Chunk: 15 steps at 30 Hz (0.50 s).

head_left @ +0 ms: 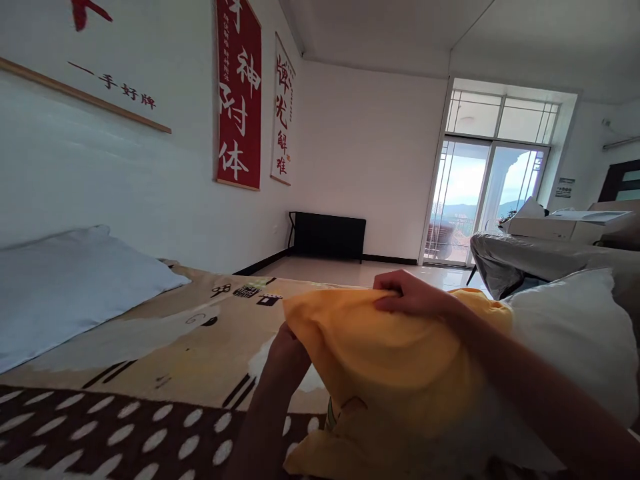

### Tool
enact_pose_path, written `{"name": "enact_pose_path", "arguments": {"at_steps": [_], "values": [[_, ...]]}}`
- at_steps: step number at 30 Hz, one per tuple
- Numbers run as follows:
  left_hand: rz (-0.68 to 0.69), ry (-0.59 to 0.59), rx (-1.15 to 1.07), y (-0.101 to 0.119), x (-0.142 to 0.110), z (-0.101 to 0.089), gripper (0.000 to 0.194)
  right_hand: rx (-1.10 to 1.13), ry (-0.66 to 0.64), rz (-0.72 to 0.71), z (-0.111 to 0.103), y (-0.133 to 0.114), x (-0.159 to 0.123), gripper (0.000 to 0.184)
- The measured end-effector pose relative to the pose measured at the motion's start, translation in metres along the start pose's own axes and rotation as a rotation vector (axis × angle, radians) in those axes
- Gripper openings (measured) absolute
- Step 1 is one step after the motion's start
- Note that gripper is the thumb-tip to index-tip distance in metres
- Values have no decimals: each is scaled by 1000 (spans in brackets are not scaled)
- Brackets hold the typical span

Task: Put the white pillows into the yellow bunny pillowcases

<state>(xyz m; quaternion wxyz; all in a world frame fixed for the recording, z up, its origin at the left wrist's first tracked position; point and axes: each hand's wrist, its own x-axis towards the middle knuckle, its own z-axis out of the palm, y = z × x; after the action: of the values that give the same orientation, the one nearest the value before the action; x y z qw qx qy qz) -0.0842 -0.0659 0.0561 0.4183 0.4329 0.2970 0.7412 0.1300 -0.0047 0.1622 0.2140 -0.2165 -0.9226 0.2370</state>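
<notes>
A yellow pillowcase [390,347] is bunched up in front of me, above the bed blanket. My right hand [410,293] is closed on its upper edge, fingers curled over the fabric. At the pillowcase's left corner, my left hand [289,353] grips the cloth, its fingertips partly hidden behind it. A white pillow [575,327] sits at the right, against the yellow cloth; how far it reaches into the pillowcase is hidden by the fabric and my right arm.
Beneath lies a beige blanket [175,347] with a dark dotted border. Another white pillow [85,287] rests at the left by the wall. A folded black table [330,235] stands at the far wall. Boxes [545,227] sit on a plastic-covered piece of furniture [520,250] at right.
</notes>
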Motion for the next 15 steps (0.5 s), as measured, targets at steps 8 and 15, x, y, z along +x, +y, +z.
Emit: {"name": "enact_pose_path", "arguments": {"at_steps": [8, 15], "values": [[-72, -31, -241, -19, 9, -19, 28, -534, 180, -65, -6, -11, -11, 11], [-79, -11, -223, -11, 5, -8, 31, -606, 368, -105, 51, -41, 11, 14]]}}
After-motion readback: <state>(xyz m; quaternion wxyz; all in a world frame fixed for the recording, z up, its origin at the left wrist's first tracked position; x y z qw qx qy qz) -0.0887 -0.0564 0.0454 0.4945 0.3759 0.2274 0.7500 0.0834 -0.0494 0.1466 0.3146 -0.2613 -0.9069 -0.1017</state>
